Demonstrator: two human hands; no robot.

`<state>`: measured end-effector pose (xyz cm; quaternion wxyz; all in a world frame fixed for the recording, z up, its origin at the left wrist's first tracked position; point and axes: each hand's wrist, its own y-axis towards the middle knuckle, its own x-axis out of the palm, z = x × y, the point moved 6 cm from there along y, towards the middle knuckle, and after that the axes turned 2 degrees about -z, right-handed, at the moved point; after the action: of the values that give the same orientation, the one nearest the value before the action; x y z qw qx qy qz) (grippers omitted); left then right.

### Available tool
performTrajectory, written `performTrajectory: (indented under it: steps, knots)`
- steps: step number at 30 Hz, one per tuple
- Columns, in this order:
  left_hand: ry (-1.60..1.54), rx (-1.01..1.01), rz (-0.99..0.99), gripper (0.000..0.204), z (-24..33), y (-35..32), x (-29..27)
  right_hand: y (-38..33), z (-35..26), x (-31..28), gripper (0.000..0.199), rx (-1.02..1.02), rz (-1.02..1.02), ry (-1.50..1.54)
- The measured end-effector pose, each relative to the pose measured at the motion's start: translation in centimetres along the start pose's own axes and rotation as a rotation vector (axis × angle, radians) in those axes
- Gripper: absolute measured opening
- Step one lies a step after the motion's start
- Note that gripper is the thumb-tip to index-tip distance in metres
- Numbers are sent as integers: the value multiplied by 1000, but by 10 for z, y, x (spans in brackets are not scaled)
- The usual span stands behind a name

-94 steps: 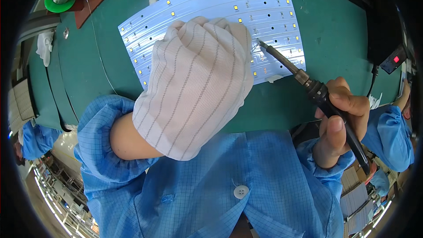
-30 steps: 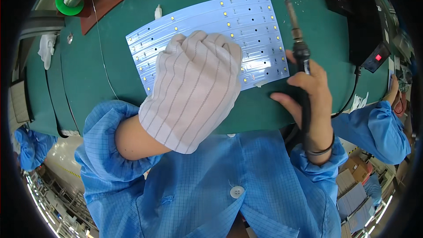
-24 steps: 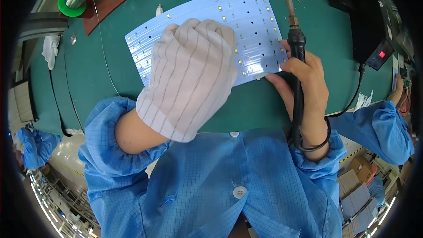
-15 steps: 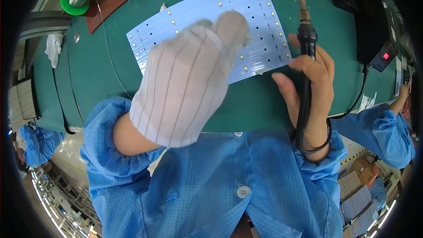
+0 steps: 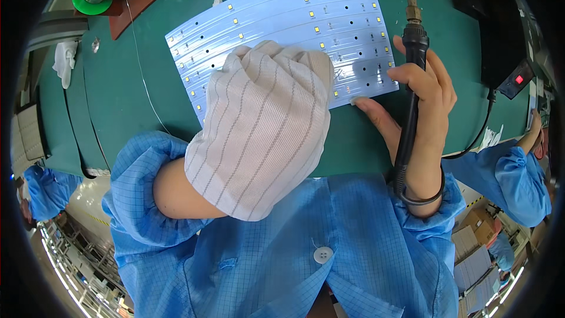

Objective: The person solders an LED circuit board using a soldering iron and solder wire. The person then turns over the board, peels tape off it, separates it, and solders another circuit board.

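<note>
Head view: the left hand (image 5: 265, 129), in a striped white glove, lies curled and knuckles-up on the white LED panel (image 5: 282, 29), pressing on its near edge; whether anything sits inside that fist, I cannot tell. Just right of it, the bare right hand (image 5: 421, 103) is wrapped around a soldering iron (image 5: 412, 53), tip pointing away from the person, thumb touching the panel's near right corner. The panel lies flat on the green tabletop (image 5: 129, 94), stretching beyond both hands. Far right of the right hand sits a black power unit (image 5: 500, 53) with a red light.
</note>
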<state>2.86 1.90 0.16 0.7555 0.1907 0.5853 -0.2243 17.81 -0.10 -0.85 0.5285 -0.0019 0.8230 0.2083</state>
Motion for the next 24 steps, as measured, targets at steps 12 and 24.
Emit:
performTrajectory:
  steps: [12,24]
  knots:
    - [135,-39,13,22,4,1,3,7,-1,-2,51,-54,13,200]
    - [-145,-32,-256,21,6,-32,-20,-21,14,7,51,37,-37,301]
